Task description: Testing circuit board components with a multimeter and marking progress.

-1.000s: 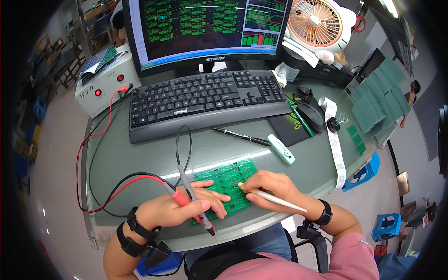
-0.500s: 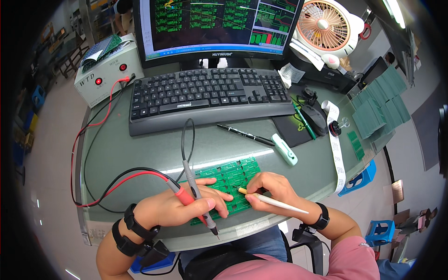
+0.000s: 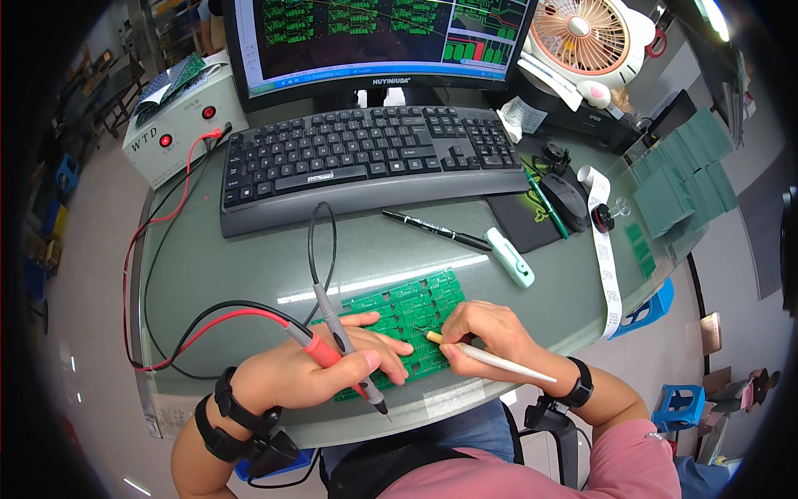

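Note:
A green circuit board panel lies on the desk near its front edge, partly hidden under both hands. Across its left part rests my left hand, fingers stretched over the board. Between its thumb and fingers it holds two test probes, a red probe and a grey probe, whose dark tip points down past the desk edge. My right hand pinches a slim white-handled tool with a yellow collar and a thin metal tip. That tip meets or hovers just over the board's middle; which, I cannot tell.
Beyond the board are a black marker, a mint-coloured capped item and a keyboard. A white box feeds the probe cables at left. A mouse, paper strip and fan are at right.
The whole view has shifted slightly, with the keyboard and monitor now higher in the picture. Both hands keep their grips and stay almost in place on the board.

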### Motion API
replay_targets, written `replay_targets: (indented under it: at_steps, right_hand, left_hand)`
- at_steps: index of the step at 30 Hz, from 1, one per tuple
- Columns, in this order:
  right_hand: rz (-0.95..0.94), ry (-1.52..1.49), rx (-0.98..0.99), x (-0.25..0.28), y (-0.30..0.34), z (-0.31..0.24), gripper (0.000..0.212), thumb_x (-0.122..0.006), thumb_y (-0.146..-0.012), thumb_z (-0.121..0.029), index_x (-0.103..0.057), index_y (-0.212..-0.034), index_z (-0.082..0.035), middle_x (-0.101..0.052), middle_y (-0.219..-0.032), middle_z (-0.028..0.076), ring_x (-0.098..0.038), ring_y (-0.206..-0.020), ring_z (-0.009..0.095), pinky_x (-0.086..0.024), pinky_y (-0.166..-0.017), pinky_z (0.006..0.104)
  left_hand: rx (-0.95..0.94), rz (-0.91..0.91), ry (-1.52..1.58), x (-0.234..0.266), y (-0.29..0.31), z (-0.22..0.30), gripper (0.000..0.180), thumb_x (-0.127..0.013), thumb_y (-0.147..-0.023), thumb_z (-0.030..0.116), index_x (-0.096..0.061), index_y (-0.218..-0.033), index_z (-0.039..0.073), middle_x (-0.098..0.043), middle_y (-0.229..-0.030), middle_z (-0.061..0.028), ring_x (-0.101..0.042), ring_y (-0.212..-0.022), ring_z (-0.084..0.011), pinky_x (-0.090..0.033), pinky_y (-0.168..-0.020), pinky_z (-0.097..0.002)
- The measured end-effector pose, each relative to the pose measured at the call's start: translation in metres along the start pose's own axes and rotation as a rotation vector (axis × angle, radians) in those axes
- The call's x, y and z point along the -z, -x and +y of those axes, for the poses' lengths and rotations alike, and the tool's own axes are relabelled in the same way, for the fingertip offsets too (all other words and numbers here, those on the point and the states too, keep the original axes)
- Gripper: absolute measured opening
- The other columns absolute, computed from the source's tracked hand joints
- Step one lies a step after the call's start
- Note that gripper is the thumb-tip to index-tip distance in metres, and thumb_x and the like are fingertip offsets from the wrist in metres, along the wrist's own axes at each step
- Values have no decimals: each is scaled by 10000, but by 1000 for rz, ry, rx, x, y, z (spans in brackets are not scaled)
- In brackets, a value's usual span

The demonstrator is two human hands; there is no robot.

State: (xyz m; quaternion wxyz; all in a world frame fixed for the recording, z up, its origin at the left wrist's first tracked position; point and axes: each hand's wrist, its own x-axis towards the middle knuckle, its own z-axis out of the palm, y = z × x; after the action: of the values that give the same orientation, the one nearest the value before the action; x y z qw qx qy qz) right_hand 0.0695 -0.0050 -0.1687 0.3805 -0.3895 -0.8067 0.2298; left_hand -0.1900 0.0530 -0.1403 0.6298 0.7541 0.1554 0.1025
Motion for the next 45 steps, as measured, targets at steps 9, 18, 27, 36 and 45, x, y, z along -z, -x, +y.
replay_targets:
  at_steps: [9, 18, 27, 36, 45]
  right_hand:
    - [-21, -90, -125, 4, 4, -1, 179, -679, -731, -43, -512, -793, -67, -571, -683, 70, -562, -574, 221, -443, -529, 313]
    - [49, -367, -264, 11, 2, -9, 153, -669, -845, -98, -550, -930, -54, -654, -876, 115, -638, -665, 179, -466, -544, 269]
    - [-365, 550, 104, 34, -21, -21, 623, -761, -609, -500, -531, -1018, -90, -557, -1293, 105, -501, -1205, 291, -327, -1018, 499]
    - [-248, 500, 195, 16, -11, -14, 664, -856, -495, -375, -535, -978, -49, -592, -1073, 133, -537, -1070, 288, -332, -951, 425]
    - [-193, 325, 156, 37, 0, -14, 745, -878, -466, -308, -477, -1048, -72, -518, -1068, 129, -507, -1017, 299, -339, -913, 411]
  left_hand:
    - [-15, 1, 2, 1, -2, -1, 404, -316, -999, 236, -671, -1007, 44, -679, -1050, -69, -537, -1214, -252, -216, -1136, -483]
    - [18, 17, -10, -1, 3, 5, 436, -311, -953, 257, -689, -1009, 47, -683, -1091, -91, -533, -1228, -279, -161, -1142, -497]
    - [-268, 483, 210, 10, -5, -4, 529, -319, -921, 336, -659, -730, -22, -666, -896, -167, -604, -930, -280, -418, -921, -382]
    - [71, 865, 287, 58, 32, -31, 363, -476, -943, 300, -552, -706, 35, -567, -617, -94, -562, -594, -199, -459, -545, -350]
    - [385, 901, 38, 31, 12, 21, 237, -559, -910, 234, -515, -764, 52, -501, -578, -41, -474, -411, -159, -406, -397, -285]
